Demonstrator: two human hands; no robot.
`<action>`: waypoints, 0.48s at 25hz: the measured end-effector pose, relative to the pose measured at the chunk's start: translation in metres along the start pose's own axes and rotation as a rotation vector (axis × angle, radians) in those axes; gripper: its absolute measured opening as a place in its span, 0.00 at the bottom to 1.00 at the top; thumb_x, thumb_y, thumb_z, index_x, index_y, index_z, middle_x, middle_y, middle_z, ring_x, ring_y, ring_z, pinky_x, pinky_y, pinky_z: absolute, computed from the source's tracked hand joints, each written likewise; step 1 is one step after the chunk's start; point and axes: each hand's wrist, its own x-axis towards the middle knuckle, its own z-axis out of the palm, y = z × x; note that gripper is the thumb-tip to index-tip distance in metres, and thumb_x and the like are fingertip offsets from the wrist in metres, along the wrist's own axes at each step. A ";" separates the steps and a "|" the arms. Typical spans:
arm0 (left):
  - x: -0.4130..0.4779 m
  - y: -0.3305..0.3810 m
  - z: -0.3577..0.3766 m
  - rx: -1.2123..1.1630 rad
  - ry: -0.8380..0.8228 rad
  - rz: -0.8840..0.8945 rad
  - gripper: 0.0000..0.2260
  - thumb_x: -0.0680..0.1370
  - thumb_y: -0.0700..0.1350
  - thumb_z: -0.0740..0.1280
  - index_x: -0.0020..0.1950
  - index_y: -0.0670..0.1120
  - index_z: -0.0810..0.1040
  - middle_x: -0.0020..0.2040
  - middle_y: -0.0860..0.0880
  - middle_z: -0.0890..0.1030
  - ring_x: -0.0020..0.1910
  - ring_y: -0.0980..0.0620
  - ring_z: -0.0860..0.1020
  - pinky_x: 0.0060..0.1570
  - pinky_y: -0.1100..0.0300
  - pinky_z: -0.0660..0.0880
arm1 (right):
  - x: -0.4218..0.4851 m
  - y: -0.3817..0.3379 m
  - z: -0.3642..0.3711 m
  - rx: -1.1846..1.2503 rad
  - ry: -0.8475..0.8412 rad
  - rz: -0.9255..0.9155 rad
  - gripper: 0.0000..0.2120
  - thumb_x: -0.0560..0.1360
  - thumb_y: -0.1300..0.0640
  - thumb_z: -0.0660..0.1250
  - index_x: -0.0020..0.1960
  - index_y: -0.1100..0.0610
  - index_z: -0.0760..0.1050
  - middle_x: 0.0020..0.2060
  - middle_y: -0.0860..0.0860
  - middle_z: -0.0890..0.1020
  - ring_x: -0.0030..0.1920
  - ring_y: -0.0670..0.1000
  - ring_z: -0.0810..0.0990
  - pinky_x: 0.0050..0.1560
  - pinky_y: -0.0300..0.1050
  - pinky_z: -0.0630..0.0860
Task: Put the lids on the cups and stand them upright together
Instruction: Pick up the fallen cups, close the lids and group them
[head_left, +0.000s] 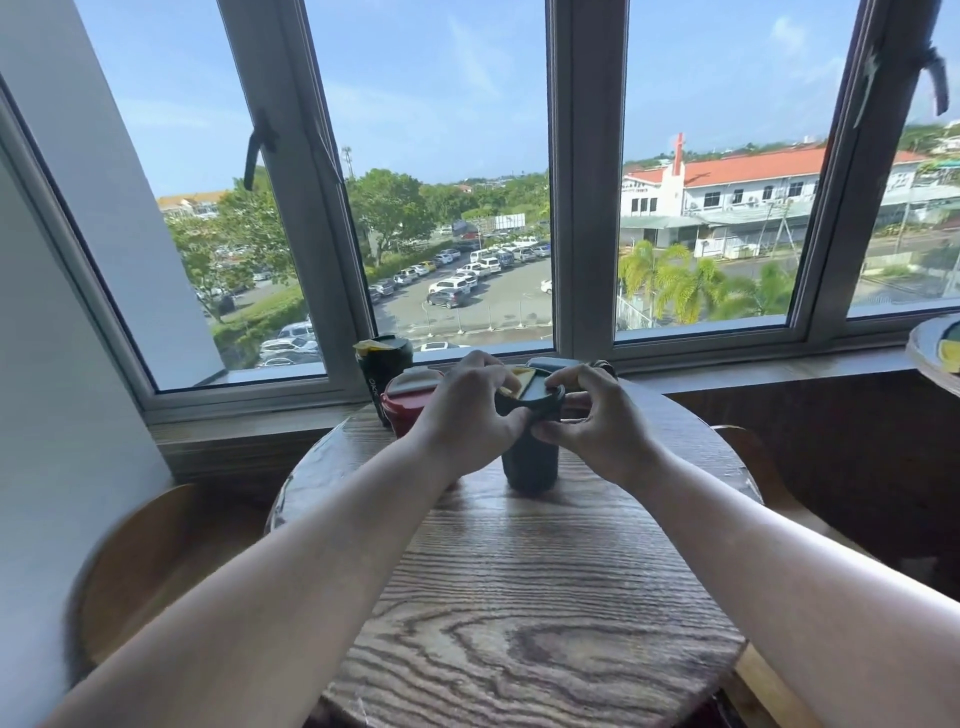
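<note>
Centre frame: dark cup (530, 462) stands upright on the round wooden table (519, 597). Its lid (530, 399), dark with a yellow tab, sits at the cup's mouth, caught between both hands. Left hand (467, 415) pinches the lid's left rim, fingers curled over; right hand (597, 421) pinches the right rim likewise. Red cup (402, 410), grey-lidded, is partly hidden behind the left hand; green cup (382, 369) stands beyond it by the window (447, 182).

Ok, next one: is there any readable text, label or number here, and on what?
"OK": white lettering running down the dark green cup at the back left; the rest is blurred and hidden behind the red cup.
Lettering on the white building outside: too small to read.
Near cup and the lid gripped by the left hand and right hand: no text shows.
</note>
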 end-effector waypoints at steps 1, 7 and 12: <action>0.001 0.000 -0.003 0.025 -0.021 0.012 0.16 0.75 0.50 0.76 0.59 0.43 0.83 0.57 0.50 0.78 0.53 0.51 0.78 0.50 0.65 0.70 | 0.000 0.000 0.002 -0.001 0.008 -0.003 0.24 0.59 0.47 0.81 0.52 0.40 0.78 0.57 0.50 0.80 0.52 0.48 0.86 0.53 0.49 0.85; 0.001 -0.013 -0.018 0.135 -0.054 0.051 0.15 0.76 0.52 0.75 0.59 0.46 0.84 0.58 0.51 0.79 0.54 0.51 0.79 0.49 0.64 0.68 | 0.003 -0.008 0.020 0.037 0.017 0.009 0.24 0.61 0.56 0.84 0.52 0.41 0.78 0.56 0.48 0.80 0.52 0.47 0.85 0.56 0.52 0.84; 0.001 -0.022 -0.023 0.152 -0.056 0.076 0.14 0.76 0.52 0.75 0.59 0.47 0.84 0.59 0.52 0.79 0.53 0.52 0.80 0.43 0.75 0.62 | 0.008 -0.012 0.019 -0.012 -0.056 0.001 0.24 0.60 0.50 0.83 0.50 0.37 0.75 0.57 0.47 0.79 0.53 0.48 0.85 0.56 0.55 0.83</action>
